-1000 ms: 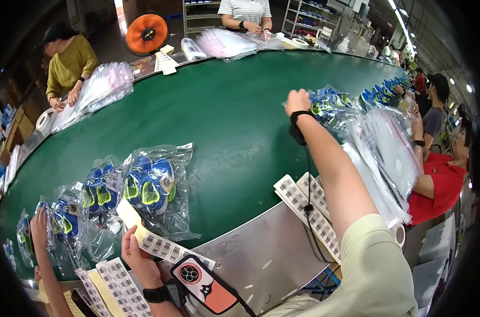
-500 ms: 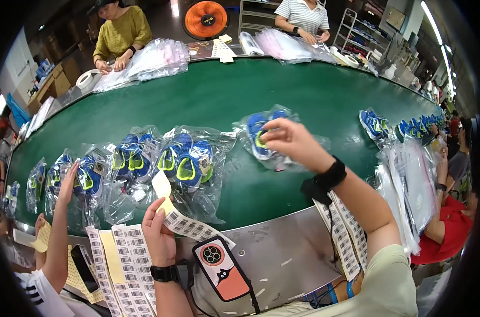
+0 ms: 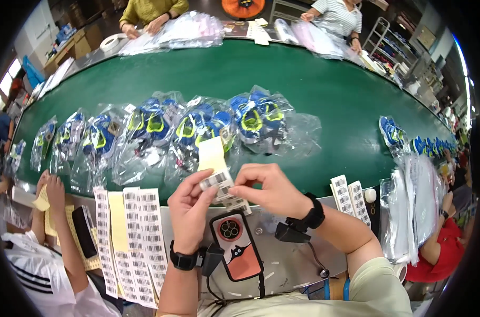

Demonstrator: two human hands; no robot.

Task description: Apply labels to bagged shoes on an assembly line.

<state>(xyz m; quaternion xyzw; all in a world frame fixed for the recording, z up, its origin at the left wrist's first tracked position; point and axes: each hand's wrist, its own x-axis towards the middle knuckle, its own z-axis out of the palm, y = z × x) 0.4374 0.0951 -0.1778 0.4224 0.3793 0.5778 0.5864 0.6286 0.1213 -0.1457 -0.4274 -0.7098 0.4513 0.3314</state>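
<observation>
My left hand [image 3: 189, 208] pinches a strip of barcode labels [image 3: 218, 182] between thumb and fingers, just in front of the bagged shoes. The bare yellow backing [image 3: 212, 153] curls up from the strip's far end. My right hand [image 3: 269, 187] is closed at the strip's right edge, thumb and forefinger pinching a label there; whether it is peeled loose is too small to tell. Beyond the hands lies a pair of blue and lime shoes in a clear bag [image 3: 255, 119]. Another bagged pair [image 3: 197, 127] sits left of it, partly behind the backing.
More bagged shoes [image 3: 150, 124] line the green conveyor belt [image 3: 303, 74]. A phone [image 3: 237, 248] and label sheets [image 3: 139, 238] lie on the metal ledge [image 3: 298, 264]. Clear bags [image 3: 409, 206] are stacked at right. Co-workers sit around, one in white [image 3: 44, 269] close at left.
My right hand has come back from the farthest-right bagged pair to the label strip and now pinches there. That pair now sits beside the row. The view has tilted down.
</observation>
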